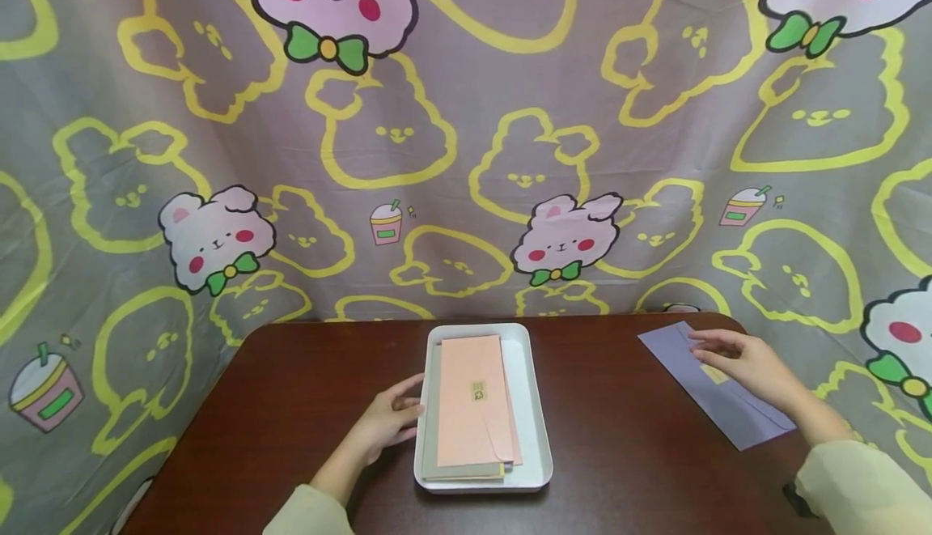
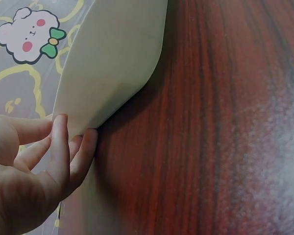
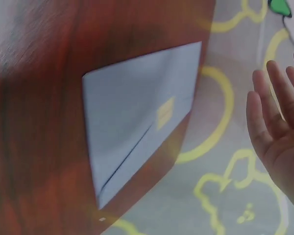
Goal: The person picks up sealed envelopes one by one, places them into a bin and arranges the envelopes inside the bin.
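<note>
A white tray (image 1: 536, 405) lies on the table holding a stack of envelopes. On top is a pink envelope (image 1: 466, 422) with a small gold sticker, and a grey-green one (image 1: 431, 430) shows beneath it. My left hand (image 1: 386, 423) is at the tray's left side, its fingertips touching the outer wall (image 2: 115, 54). To the right, a purple envelope (image 1: 699, 377) with a yellow sticker (image 3: 164, 112) lies slanted on the table. My right hand (image 1: 750, 365) hovers over its right part, fingers relaxed and loosely bent. In the right wrist view that hand stands apart from the envelope.
The dark red-brown wooden table (image 1: 306, 389) has rounded back corners. Behind it hangs a grey cloth (image 1: 466, 163) printed with yellow outlines and bunny faces. A small black object (image 1: 798, 501) shows beside the right sleeve.
</note>
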The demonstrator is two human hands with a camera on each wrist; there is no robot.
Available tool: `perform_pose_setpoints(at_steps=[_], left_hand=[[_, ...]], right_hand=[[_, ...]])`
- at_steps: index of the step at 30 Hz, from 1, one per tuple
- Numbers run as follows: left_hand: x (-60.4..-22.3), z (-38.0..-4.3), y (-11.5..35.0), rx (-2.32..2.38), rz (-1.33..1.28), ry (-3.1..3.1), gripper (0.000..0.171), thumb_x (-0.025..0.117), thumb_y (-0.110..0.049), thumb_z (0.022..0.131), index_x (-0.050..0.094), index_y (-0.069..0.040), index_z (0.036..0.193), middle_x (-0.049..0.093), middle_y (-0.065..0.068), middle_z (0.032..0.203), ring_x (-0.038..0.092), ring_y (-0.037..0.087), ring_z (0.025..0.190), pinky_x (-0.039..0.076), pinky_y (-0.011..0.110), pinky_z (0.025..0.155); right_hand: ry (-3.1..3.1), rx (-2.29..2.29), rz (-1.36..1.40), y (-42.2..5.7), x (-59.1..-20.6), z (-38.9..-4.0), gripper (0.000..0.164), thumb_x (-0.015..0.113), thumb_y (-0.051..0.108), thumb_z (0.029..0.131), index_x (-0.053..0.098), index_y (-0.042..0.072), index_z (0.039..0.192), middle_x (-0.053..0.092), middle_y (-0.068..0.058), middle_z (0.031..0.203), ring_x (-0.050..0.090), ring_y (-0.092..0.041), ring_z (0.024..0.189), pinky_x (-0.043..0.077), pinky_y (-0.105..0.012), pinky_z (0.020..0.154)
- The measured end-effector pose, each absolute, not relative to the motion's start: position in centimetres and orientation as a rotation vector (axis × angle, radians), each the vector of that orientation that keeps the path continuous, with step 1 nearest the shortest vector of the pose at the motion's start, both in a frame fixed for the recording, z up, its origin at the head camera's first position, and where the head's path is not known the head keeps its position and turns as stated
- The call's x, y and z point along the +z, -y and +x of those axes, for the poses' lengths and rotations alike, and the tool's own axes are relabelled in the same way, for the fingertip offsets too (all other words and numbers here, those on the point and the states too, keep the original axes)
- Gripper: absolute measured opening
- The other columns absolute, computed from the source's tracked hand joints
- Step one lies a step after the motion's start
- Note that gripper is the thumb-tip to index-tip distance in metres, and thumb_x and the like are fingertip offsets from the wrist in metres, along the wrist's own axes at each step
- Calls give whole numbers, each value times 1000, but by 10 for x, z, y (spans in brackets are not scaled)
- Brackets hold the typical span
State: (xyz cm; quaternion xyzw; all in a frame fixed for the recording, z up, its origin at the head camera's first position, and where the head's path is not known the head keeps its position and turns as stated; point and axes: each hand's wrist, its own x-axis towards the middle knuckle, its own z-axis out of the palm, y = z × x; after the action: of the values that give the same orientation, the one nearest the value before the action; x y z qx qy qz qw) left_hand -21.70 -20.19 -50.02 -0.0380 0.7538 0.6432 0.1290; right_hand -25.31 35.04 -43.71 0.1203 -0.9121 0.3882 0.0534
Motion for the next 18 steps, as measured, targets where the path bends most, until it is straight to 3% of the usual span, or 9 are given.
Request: perform_pose_setpoints(at_steps=[3, 7, 11, 14, 18], left_hand=[[-499, -217, 204, 1868, -122, -2201, 56, 62, 0, 100, 44, -3, 153, 65, 21, 122, 67, 24, 101, 59, 44, 81], [-493, -221, 204, 1867, -118, -2216, 55, 62, 1, 100, 45, -3, 153, 66, 20, 120, 67, 24, 98, 60, 41, 78], [-490, -226, 202, 1868, -113, -2212, 56, 63, -1, 100, 46, -5, 153, 66, 20, 120, 67, 23, 98, 60, 40, 77], [-491, -226, 201, 1862, -125, -2206, 56, 62, 0, 101, 45, -5, 153, 65, 21, 121, 67, 22, 98, 60, 39, 77], [-494, -225, 200, 1869, -132, -2198, 55, 62, 0, 101, 45, -4, 153, 65, 21, 121, 67, 23, 98, 60, 40, 77]], right_hand=[[2793, 1075, 314, -357, -444, -257, 44, 70, 22, 100, 63, -8, 131, 72, -22, 112, 63, 3, 87, 53, -24, 68], [2829, 958, 199, -367, -455, -257, 47, 70, 23, 100, 60, -11, 131, 71, -27, 111, 69, -23, 91, 52, -27, 65], [2903, 861, 94, -380, -460, -257, 53, 70, 26, 99, 57, -16, 129, 68, -33, 111, 64, -49, 102, 55, -44, 72], [2991, 803, 38, -388, -462, -258, 64, 73, 31, 97, 52, -21, 128, 62, -40, 115, 58, -56, 106, 53, -59, 82], [3106, 718, -20, -394, -467, -259, 83, 78, 37, 91, 42, -30, 126, 51, -49, 121, 52, -61, 110, 47, -67, 90]])
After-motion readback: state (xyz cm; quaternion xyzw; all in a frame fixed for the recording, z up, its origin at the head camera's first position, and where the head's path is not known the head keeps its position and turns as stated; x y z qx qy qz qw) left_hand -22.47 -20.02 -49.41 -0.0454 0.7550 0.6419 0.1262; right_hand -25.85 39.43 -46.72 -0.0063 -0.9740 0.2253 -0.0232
